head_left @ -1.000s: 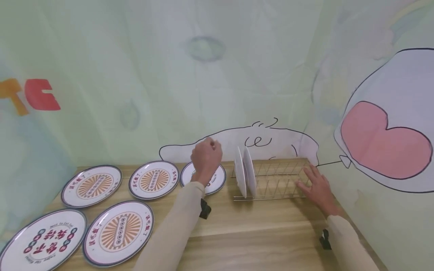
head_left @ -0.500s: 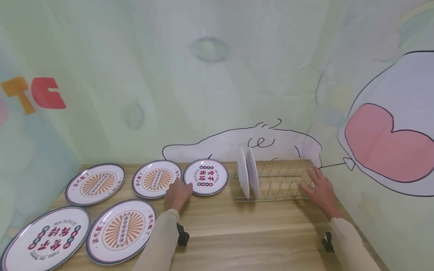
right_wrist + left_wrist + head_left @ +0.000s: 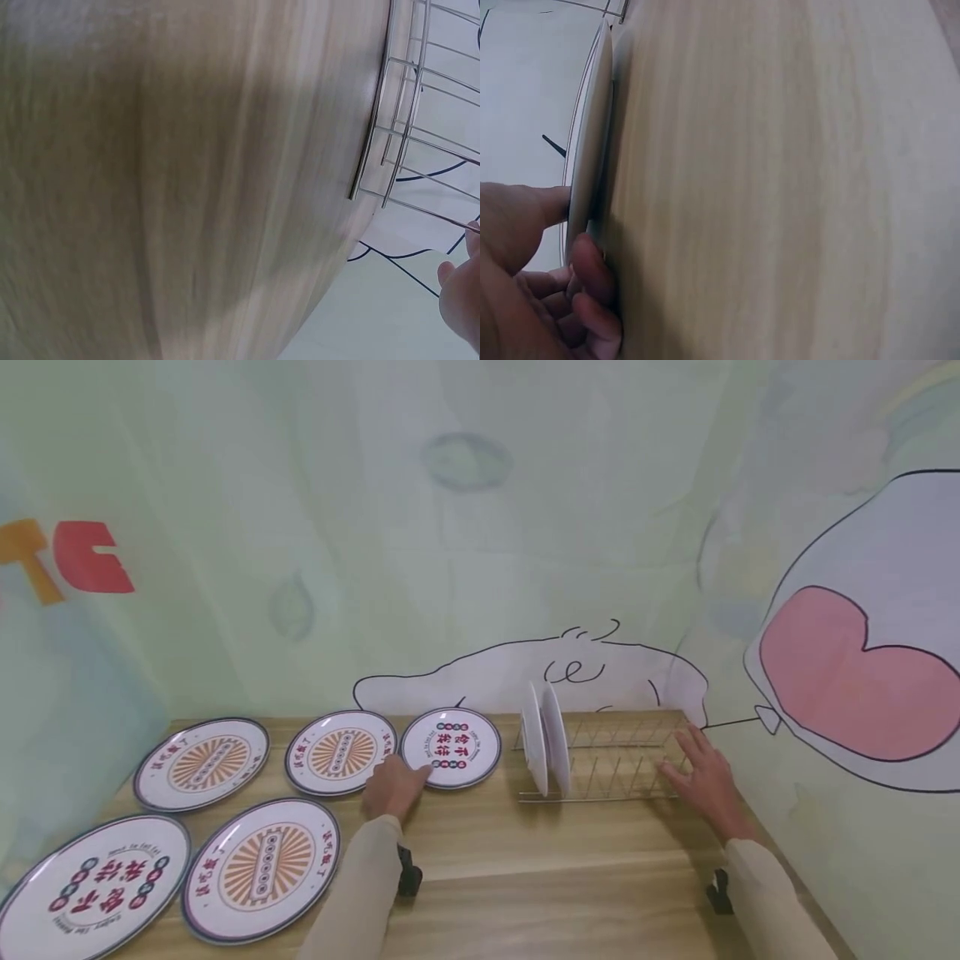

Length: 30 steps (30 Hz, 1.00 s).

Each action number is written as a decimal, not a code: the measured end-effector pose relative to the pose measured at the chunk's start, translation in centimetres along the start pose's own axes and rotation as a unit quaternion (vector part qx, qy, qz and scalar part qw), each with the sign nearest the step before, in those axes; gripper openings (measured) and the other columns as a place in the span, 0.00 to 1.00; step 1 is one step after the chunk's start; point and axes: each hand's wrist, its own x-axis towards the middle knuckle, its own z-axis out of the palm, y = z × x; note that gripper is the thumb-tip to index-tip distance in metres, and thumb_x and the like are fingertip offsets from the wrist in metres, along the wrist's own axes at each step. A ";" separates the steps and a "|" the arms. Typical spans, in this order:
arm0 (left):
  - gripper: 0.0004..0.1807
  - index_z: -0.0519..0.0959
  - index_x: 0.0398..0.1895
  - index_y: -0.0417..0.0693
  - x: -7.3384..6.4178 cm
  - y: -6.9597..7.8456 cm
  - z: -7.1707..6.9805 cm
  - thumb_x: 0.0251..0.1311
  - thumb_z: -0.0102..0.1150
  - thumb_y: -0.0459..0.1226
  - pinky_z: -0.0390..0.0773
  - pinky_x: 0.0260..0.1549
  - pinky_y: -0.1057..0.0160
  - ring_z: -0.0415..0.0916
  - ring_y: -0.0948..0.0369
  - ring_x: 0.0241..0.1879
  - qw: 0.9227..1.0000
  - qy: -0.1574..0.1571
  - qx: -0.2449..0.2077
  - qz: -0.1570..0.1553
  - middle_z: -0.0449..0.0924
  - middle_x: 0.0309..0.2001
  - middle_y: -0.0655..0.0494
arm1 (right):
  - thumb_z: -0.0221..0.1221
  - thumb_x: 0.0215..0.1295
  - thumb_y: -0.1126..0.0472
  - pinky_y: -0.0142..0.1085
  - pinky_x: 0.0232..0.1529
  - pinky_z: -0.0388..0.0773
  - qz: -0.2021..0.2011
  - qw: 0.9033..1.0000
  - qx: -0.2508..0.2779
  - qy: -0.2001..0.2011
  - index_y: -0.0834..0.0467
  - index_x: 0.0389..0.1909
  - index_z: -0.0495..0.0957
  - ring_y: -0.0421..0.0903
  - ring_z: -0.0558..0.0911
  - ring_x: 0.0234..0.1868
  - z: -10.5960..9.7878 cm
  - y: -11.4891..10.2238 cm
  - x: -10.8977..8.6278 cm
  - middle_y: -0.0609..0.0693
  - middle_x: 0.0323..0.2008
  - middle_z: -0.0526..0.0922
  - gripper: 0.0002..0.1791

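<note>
At the lower left rim of a small white plate (image 3: 452, 747) with red lettering, my left hand (image 3: 393, 787) has its thumb on the upper face. In the left wrist view its fingers (image 3: 594, 271) curl beneath the edge of that plate (image 3: 592, 127), which lies almost flat on the table. My right hand (image 3: 707, 783) holds the right end of a wire dish rack (image 3: 615, 777), fingers and thumb spread around the corner. In the right wrist view only its fingertips (image 3: 459, 296) show beside the rack's wires (image 3: 409, 135). Two white plates (image 3: 546, 739) stand upright in the rack's left end.
Left of my left hand lie a medium plate (image 3: 341, 753) with an orange sunburst, a similar plate (image 3: 201, 765), a larger sunburst plate (image 3: 261, 870) and a big lettered plate (image 3: 97, 893). A printed cloth wall (image 3: 360, 568) closes off the wooden table's (image 3: 570, 902) back and right.
My left hand has come down and left from above the small plate to its lower left rim, where it now grips. The right hand stays at the rack's right end.
</note>
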 end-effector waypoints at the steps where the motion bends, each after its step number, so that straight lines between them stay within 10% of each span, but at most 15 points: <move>1: 0.29 0.77 0.39 0.36 0.1 0.0 0.1 0.52 0.58 0.56 0.73 0.21 0.56 0.74 0.52 0.27 1.000 0.002 0.001 -0.004 0.79 0.32 0.43 | 0.59 0.58 0.52 0.67 0.60 0.49 0.000 1.000 0.001 -0.001 0.65 0.63 0.61 0.73 0.57 0.63 0.0 -0.1 0.0 0.67 0.68 0.53 0.36; 15: 0.21 0.73 0.40 0.37 0.9 0.0 -0.1 0.58 0.55 0.48 0.71 0.23 0.59 0.76 0.55 0.21 0.997 0.003 -0.076 -0.033 0.80 0.19 0.50 | 0.59 0.58 0.52 0.68 0.59 0.49 0.003 1.000 0.011 -0.001 0.64 0.64 0.61 0.73 0.57 0.63 0.0 -0.3 0.2 0.66 0.69 0.52 0.36; 20: 0.18 0.74 0.41 0.35 0.9 0.2 -0.9 0.56 0.52 0.43 0.74 0.31 0.54 0.75 0.49 0.33 0.994 0.013 -0.103 -0.029 0.78 0.33 0.42 | 0.60 0.57 0.53 0.69 0.58 0.50 0.005 1.000 0.007 0.002 0.64 0.64 0.61 0.74 0.58 0.62 0.0 -0.2 0.2 0.65 0.69 0.53 0.36; 30: 0.09 0.74 0.30 0.39 2.0 0.7 -2.1 0.50 0.47 0.36 0.70 0.15 0.66 0.71 0.60 0.16 0.972 -0.038 -0.219 -0.071 0.75 0.17 0.52 | 0.61 0.56 0.53 0.70 0.56 0.52 0.001 1.000 0.014 0.017 0.65 0.63 0.62 0.75 0.59 0.61 0.1 0.2 0.1 0.64 0.69 0.54 0.36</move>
